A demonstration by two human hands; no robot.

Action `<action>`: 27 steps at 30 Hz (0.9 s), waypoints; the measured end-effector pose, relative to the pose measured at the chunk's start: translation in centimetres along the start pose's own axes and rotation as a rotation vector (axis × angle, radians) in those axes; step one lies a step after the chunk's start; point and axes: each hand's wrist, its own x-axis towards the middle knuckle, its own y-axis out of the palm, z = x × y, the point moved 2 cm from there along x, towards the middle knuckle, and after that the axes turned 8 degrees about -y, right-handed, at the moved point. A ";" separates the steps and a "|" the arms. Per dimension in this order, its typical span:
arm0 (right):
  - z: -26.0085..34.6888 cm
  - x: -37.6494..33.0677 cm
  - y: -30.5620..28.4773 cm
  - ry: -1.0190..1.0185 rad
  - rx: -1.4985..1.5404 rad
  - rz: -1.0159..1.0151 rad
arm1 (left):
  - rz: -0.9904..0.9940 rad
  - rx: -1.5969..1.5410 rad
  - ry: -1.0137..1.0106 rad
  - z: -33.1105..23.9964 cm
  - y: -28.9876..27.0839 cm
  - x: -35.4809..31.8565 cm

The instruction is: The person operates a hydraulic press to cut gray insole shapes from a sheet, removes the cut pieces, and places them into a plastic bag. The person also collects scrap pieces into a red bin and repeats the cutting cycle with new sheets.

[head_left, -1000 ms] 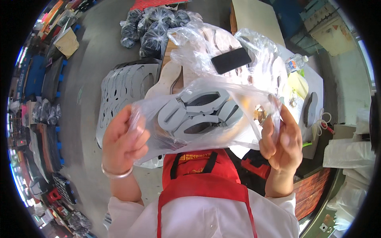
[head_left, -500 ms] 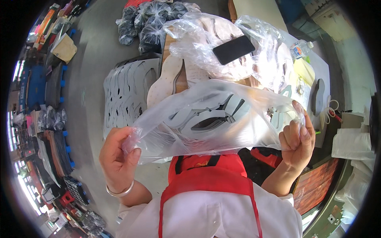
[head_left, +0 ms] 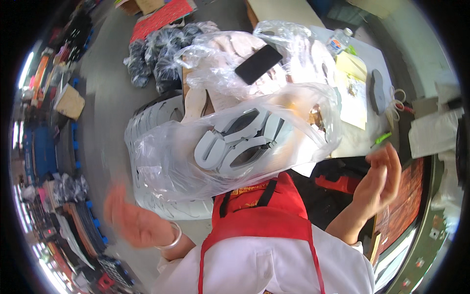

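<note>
A clear plastic bag (head_left: 171, 179) lies loosely in front of me, with several grey cut foam pieces (head_left: 211, 151) showing in its middle; whether all of them are inside it I cannot tell. My left hand (head_left: 139, 223), with a white bangle at the wrist, is off the bag's lower left corner. It is smeared by motion, but its fingers look stretched out and hold nothing. Right of the bag and apart from it is my right hand (head_left: 376, 183), fingers loosely extended and empty.
A black phone (head_left: 258, 64) rests on plastic-wrapped pale pieces (head_left: 220, 73). Grey perforated sheets (head_left: 147, 122) are stacked at the left. Yellow paper (head_left: 351, 68), a plastic bottle (head_left: 339, 41), a dark grey sole-shaped piece (head_left: 378, 92) and white-handled scissors (head_left: 395, 105) lie to the right.
Both hands have let go of the bag's edge and moved outward, the left one also downward. The bag, stretched between them before, now lies slack over the table.
</note>
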 end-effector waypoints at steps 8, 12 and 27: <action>13.7 -3.9 4.0 -0.328 0.862 0.389 | 0.195 -0.976 0.356 -3.5 0.0 -3.2; 16.3 -5.8 4.8 -0.331 0.713 0.086 | 0.352 -1.206 0.188 -4.6 1.2 -5.1; 23.4 -23.6 -12.3 0.171 0.133 -0.069 | 1.167 -1.204 -0.275 -16.7 15.8 -20.4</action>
